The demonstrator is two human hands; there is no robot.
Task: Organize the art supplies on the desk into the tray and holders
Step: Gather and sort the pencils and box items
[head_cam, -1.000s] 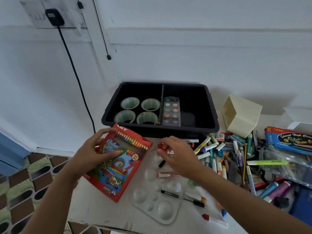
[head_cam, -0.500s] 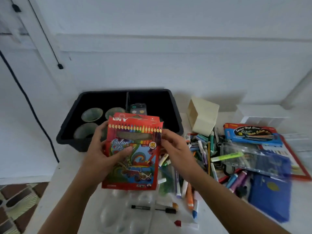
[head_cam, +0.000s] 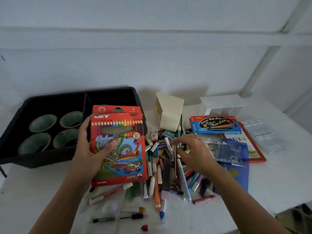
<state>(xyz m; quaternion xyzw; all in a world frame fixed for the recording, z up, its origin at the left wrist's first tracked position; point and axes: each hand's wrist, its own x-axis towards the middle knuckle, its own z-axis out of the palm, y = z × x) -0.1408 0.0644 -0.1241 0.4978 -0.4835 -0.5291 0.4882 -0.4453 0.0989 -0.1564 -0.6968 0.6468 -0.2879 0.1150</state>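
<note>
— Where is the pencil box?

— Held up in front of the tray, covering its right front corner. The left hand grips the box by its left edge, thumb across the printed face and fingers curled behind.

— And the right hand?

— To the right of the tray, over the marker pile. Its fingers are spread and loosely bent, and they grasp nothing that I can see. The fingertips are blurred.

— What is in the tray?

— Four green cups in its left compartment, two by two. The right compartment is mostly hidden behind the box.

— The holders?

— A cream holder sits tilted just right of the tray. A white holder stands farther right, by the wall.

— Anything else?

— A blue box lies well right of the tray, in front of the white holder. A black pen lies nearer the person than the tray, below the pencil box.
</note>
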